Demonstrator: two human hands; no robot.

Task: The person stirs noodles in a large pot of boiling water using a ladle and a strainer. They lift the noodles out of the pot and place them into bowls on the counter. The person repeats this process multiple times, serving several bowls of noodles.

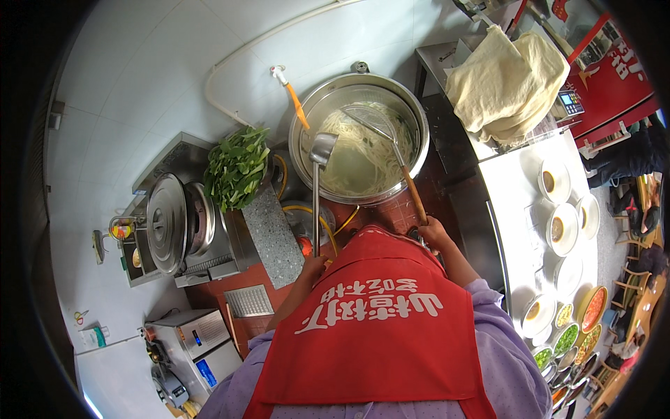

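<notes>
My left hand (pixel 313 268) grips the long metal handle of a ladle (pixel 324 146), whose bowl hangs over the near left part of a big round steel pot (pixel 298 157). In my right hand (pixel 435 234) is the wooden handle of a wire skimmer (pixel 372 116). The skimmer's mesh head lies over pale noodles (pixel 348 131) in the cloudy liquid, slanting toward the pot's far side. Some noodles trail around the right and near edges of the liquid. A few green bits float among them.
Leafy greens (pixel 238 170) are heaped left of the pot, near a lidded steel pot (pixel 167 225). An orange hose (pixel 297 107) reaches the pot from a wall tap. At right, a white counter (pixel 515 209) carries several bowls (pixel 562 229); beyond it, people sit at tables.
</notes>
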